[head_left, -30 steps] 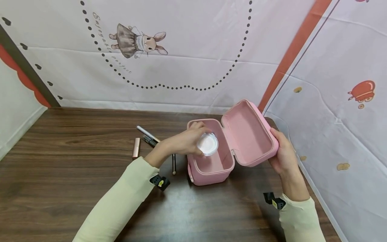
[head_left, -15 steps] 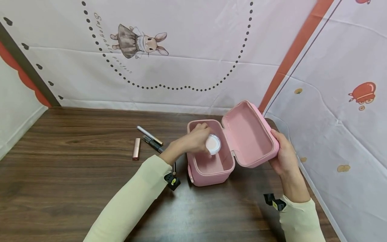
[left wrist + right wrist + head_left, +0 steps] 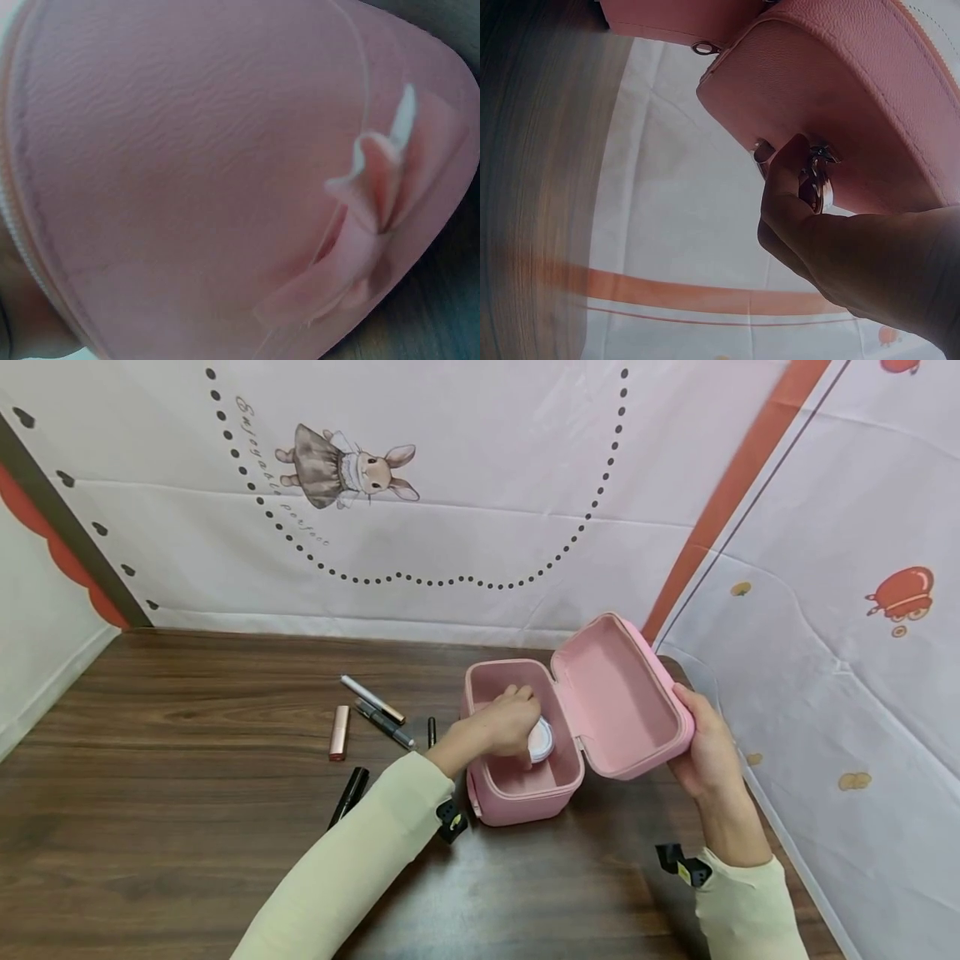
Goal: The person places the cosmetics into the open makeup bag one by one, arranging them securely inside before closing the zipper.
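Case (image 3: 517,781) of soft pink, lid (image 3: 615,693) propped by right grip (image 3: 701,752), left grip (image 3: 506,727) grasping round white compact (image 3: 542,739)

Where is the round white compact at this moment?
In the head view, the round white compact is inside the open pink case, right of centre, gripped by the left hand near the hinged lid.

On the dark wood worktop (image 3: 187,827), left of its middle, lie a rose-gold lipstick tube (image 3: 339,732), a silver pen with a gold end (image 3: 372,699), a dark pen (image 3: 383,723) just beside it, a short black stick (image 3: 431,732) and a black tube (image 3: 348,795) nearer the front edge. A rabbit-print cloth (image 3: 450,485) hangs behind the far edge.
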Available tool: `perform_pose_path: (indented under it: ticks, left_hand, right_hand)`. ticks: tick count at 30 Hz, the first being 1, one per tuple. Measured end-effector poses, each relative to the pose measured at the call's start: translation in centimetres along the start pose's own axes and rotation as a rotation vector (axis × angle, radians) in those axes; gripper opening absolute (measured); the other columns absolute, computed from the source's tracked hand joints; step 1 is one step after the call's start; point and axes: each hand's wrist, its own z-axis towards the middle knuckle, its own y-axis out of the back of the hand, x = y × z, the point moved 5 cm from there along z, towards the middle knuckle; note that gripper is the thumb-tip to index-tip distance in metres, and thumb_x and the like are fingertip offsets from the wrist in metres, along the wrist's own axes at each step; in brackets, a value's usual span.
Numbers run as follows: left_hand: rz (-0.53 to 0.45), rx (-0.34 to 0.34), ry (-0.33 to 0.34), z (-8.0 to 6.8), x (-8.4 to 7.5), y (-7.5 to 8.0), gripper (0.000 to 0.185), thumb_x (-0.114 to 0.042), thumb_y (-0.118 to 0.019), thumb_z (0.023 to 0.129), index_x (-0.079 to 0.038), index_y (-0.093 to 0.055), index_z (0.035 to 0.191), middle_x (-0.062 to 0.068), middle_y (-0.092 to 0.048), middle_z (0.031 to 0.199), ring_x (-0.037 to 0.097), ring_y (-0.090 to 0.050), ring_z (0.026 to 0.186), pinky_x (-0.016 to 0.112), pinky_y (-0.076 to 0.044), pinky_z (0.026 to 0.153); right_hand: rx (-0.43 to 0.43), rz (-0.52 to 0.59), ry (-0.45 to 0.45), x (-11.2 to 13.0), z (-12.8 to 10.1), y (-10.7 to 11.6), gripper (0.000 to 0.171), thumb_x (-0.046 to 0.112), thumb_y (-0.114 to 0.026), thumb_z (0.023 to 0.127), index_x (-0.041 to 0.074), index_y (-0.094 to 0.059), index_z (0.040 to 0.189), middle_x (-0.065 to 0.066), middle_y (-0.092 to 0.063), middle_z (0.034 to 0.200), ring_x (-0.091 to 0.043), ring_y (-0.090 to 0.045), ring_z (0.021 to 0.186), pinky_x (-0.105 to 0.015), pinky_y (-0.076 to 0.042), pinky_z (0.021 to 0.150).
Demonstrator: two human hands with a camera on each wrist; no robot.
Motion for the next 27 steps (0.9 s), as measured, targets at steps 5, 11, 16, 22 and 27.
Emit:
perform_pose_path:
  ticks: [5, 11, 16, 22, 27]
  left_hand:
    - [0.026, 0.025, 0.025, 0.5, 0.1, -0.5, 0.055, -0.030, -0.086, 0.068, -0.004, -0.062, 0.110, 0.011, -0.053, 0.112, 0.027, -0.046, 0.100, 0.034, -0.039, 0.092]
    - [0.112, 0.057, 0.008, 0.8, -0.2, -1.2, 0.044, -0.026, -0.085, 0.067, -0.009, -0.067, 0.103, 0.009, -0.058, 0.109, 0.026, -0.048, 0.097, 0.032, -0.038, 0.091]
    - [0.146, 0.024, -0.004, 0.8, -0.6, -1.2, 0.028, -0.020, -0.078, 0.073, -0.010, -0.069, 0.098, 0.009, -0.058, 0.107, 0.025, -0.048, 0.096, 0.032, -0.038, 0.089]
    - [0.212, 0.009, -0.018, 0.6, -1.0, -1.7, 0.017, -0.013, -0.064, 0.085, -0.010, -0.070, 0.101, 0.009, -0.054, 0.105, 0.025, -0.046, 0.095, 0.033, -0.040, 0.087]
    - [0.231, -0.012, -0.020, 0.7, -1.1, -1.9, 0.018, -0.011, -0.064, 0.086, -0.008, -0.069, 0.103, 0.010, -0.052, 0.105, 0.025, -0.045, 0.094, 0.033, -0.041, 0.086]
  right_hand:
    - [-0.010, -0.014, -0.014, 0.0, -0.1, 0.0, 0.031, 0.029, -0.040, 0.103, 0.007, -0.062, 0.108, -0.005, -0.065, 0.095, -0.015, -0.063, 0.081, -0.028, -0.052, 0.066]
    - [-0.021, -0.030, -0.010, 0.0, -0.1, 0.0, 0.031, 0.029, -0.040, 0.103, 0.006, -0.061, 0.108, -0.005, -0.065, 0.095, -0.016, -0.064, 0.080, -0.027, -0.052, 0.065]
    - [-0.028, -0.055, 0.003, 0.1, -0.3, 0.1, 0.033, 0.029, -0.040, 0.103, 0.004, -0.059, 0.113, -0.005, -0.064, 0.097, -0.016, -0.064, 0.080, -0.028, -0.053, 0.065]
    - [-0.026, -0.038, 0.000, 0.0, -0.1, 0.0, 0.032, 0.028, -0.040, 0.103, 0.005, -0.060, 0.111, -0.005, -0.064, 0.097, -0.016, -0.064, 0.080, -0.027, -0.053, 0.065]
    - [-0.024, -0.019, 0.010, 0.1, 0.0, -0.1, 0.031, 0.027, -0.039, 0.103, 0.006, -0.062, 0.106, -0.005, -0.065, 0.093, -0.016, -0.064, 0.079, -0.028, -0.052, 0.064]
